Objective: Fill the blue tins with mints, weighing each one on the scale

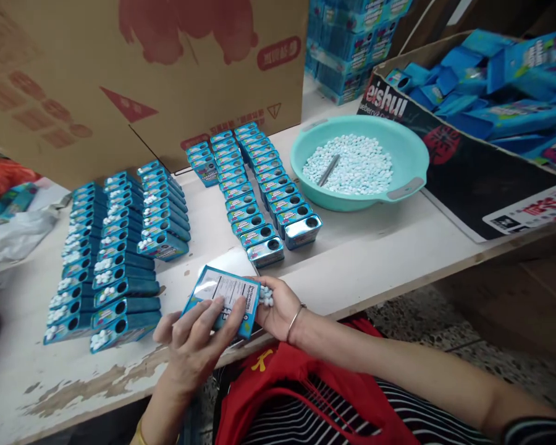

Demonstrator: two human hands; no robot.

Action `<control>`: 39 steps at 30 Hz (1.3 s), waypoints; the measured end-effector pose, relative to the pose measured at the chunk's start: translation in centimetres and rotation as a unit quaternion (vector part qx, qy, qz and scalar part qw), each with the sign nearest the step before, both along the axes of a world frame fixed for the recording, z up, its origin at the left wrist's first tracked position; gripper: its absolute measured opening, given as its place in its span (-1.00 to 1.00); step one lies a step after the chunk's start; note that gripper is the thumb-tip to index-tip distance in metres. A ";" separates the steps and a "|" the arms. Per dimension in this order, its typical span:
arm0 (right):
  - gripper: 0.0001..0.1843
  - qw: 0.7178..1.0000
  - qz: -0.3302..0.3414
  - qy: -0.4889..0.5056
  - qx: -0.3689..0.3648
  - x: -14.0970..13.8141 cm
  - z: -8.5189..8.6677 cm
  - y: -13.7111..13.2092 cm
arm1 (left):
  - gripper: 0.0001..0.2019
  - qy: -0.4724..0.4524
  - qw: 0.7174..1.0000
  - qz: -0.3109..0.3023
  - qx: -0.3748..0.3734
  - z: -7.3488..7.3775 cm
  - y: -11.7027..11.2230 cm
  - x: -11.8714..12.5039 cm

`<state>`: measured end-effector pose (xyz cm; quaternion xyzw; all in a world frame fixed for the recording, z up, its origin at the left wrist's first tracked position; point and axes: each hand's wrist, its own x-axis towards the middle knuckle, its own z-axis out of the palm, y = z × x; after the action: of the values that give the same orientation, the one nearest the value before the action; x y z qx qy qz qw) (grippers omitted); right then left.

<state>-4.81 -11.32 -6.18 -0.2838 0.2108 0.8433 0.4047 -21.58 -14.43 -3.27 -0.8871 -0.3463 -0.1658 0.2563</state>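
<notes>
My left hand [197, 334] is wrapped over a small blue candy box [229, 290], which lies tilted with its printed back facing up. Beside the box's right end, my right hand [282, 309] is cupped around several pale candies [266, 295]. The fingers of that hand go under the box and are partly hidden. On the left, rows of blue boxes [125, 290] stand with little heaps of candies on their tops beside dark round holes. Two more rows of boxes [243, 213] with dark holes stand in the middle, without heaps on top.
A turquoise basin [359, 201] holds many pale candies and a grey stick-like tool [328, 170]. At the right, an open carton [412, 133] is heaped with blue packs. Behind the rows stands a large cardboard box [204, 80], with wrapped stacks [347, 49] beside it.
</notes>
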 end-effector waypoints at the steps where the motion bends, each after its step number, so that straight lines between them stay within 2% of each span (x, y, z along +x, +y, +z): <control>1: -0.83 1.000 0.001 -0.003 -0.002 0.0 0.1 0.1 | -0.59 -0.004 1.000 0.003 0.010 -0.1 -0.1 0.0; 5: -0.83 1.000 0.018 -0.007 -0.001 -0.2 0.1 0.3 | -0.58 -0.017 0.999 0.031 0.030 -0.6 -0.4 0.0; 12: -0.90 1.000 0.019 -0.008 0.005 -0.5 -0.8 0.1 | -0.64 -0.058 0.995 0.027 0.072 -1.6 -0.8 -0.2; 21: -0.88 0.999 0.040 -0.023 0.000 -1.1 0.0 0.0 | -0.65 -0.065 0.991 0.020 0.113 -2.2 -0.8 -0.6; 25: -0.87 1.000 0.026 -0.014 -0.010 -1.3 -0.1 0.1 | -0.66 -0.064 0.992 0.032 0.103 -2.5 -0.7 -0.6; 32: -0.89 1.000 0.009 -0.025 -0.005 -0.8 0.2 0.4 | -0.67 -0.138 0.987 0.053 0.065 -2.3 -0.7 0.1; 39: -0.84 1.000 0.003 -0.020 -0.007 -0.9 0.4 0.3 | -0.71 -0.130 0.987 0.039 0.084 -1.9 -0.9 0.5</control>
<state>-5.73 -10.99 -5.82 -0.3042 0.2077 0.8370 0.4047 -21.12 -15.32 -5.22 -0.8191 -0.3958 -0.2978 0.2895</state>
